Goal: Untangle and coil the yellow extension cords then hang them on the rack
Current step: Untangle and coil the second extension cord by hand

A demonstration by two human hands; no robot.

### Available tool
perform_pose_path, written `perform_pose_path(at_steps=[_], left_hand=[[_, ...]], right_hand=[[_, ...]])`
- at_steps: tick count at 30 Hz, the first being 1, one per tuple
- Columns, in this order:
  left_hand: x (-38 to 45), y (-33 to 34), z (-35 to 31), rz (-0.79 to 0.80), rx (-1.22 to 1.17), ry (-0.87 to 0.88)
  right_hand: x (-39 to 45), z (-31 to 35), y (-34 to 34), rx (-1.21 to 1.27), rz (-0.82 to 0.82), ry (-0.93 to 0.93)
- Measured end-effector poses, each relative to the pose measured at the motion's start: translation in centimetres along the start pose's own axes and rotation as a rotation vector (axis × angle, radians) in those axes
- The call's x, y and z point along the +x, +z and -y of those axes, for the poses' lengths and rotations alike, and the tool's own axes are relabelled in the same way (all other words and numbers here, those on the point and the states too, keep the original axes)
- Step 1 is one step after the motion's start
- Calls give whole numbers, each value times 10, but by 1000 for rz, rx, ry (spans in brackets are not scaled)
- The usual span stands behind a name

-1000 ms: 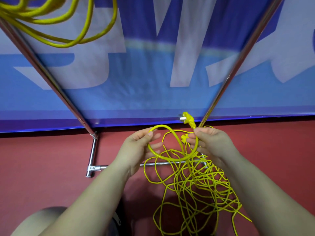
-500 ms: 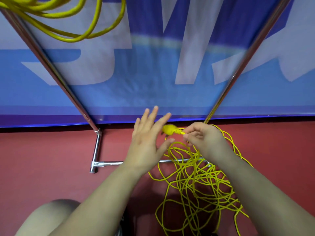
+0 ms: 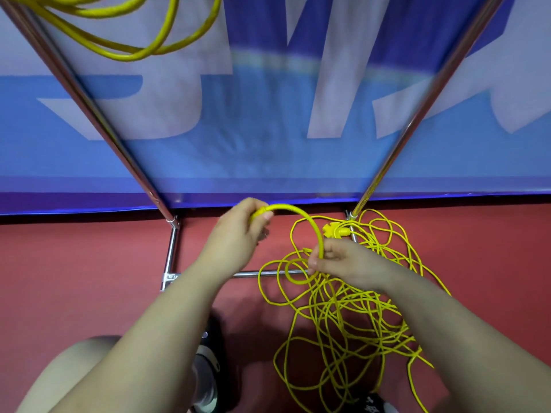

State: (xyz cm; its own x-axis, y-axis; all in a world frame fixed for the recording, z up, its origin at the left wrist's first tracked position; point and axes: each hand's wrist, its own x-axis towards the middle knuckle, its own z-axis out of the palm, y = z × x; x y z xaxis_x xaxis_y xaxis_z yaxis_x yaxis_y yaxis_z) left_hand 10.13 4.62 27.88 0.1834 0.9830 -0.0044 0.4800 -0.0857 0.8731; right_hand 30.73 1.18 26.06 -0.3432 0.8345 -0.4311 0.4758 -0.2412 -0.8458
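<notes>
the left hand [image 3: 238, 234] grips one end of a thick yellow cord arc [image 3: 301, 214], and the right hand [image 3: 343, 263] pinches its other end. the tangled yellow extension cord [image 3: 351, 308] lies on the red floor [image 3: 74, 263] beneath the right hand, over the rack's base bar [image 3: 253, 274]; a coiled cord [image 3: 125, 49] hangs at upper left.

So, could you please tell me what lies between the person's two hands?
In the head view, an arch of thick yellow cord spans from the left hand to the right hand.

The hung cord coil [image 3: 125, 40] is cut off by the top edge.
</notes>
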Motion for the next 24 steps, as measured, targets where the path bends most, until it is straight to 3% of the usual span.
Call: perform_pose_path(at_steps=[4,6,9,11,13,16,19,24], left_hand=[[5,-7,3,-186,-146,-142],[7,-8,8,-247,-152,-230],[8,-11,21,-193,243,-310],[2,-7,20,-60,480,-135],[-7,3,10,133,361,106],[-14,17,4,388,200,198],[-12,22,6,347,208,221],[-3,11,5,119,117,139]], right_hand=[[-1,-4,-5,-50,-11,44],[0,0,-8,-26,-126,-6],[-2,11,-14,74,-311,-140],[-4,17,-11,-36,-329,-168],[-4,18,-2,-199,-332,-174],[-2,19,6,-277,-364,-175],[-2,20,5,-167,-337,-123],[-9,20,11,-38,-76,-6]])
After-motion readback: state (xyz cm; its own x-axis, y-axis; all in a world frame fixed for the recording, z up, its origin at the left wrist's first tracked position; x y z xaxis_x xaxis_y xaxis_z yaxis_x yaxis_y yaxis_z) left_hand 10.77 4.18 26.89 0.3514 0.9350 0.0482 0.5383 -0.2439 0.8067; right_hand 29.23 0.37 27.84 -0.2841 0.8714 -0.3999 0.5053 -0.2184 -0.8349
